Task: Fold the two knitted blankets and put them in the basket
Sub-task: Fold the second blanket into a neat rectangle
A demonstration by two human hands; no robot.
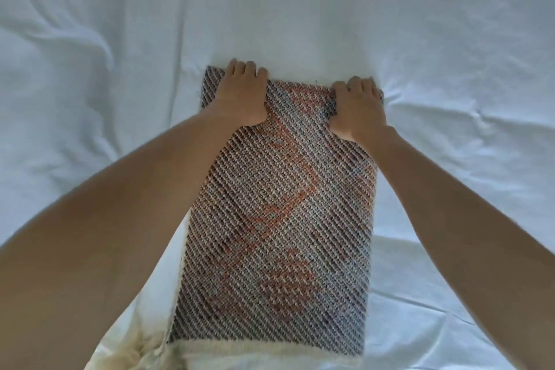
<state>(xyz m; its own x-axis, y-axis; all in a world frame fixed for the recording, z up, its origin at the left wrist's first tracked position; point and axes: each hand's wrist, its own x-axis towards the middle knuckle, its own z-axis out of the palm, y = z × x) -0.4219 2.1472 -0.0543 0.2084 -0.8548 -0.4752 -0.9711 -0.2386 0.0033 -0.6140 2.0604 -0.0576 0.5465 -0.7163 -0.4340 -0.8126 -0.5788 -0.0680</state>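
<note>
Now the left hand [244, 94] and right hand [357, 109] are gripping the far corners of the blanket [279, 204], fingers curling over its edge. It is lying flat on the sheet [300, 9], with cream knit [210, 350] peeking out at its near end.

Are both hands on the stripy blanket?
Yes, the left hand and the right hand both hold the blanket's far edge.

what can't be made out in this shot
Fingertips of left hand and right hand: head view, curled out of sight over the blanket's far edge.
The basket: nowhere in the head view.
The cream fabric: head view, covered by the blanket, cut off by the bottom edge; whether it is the second blanket is unclear.
</note>
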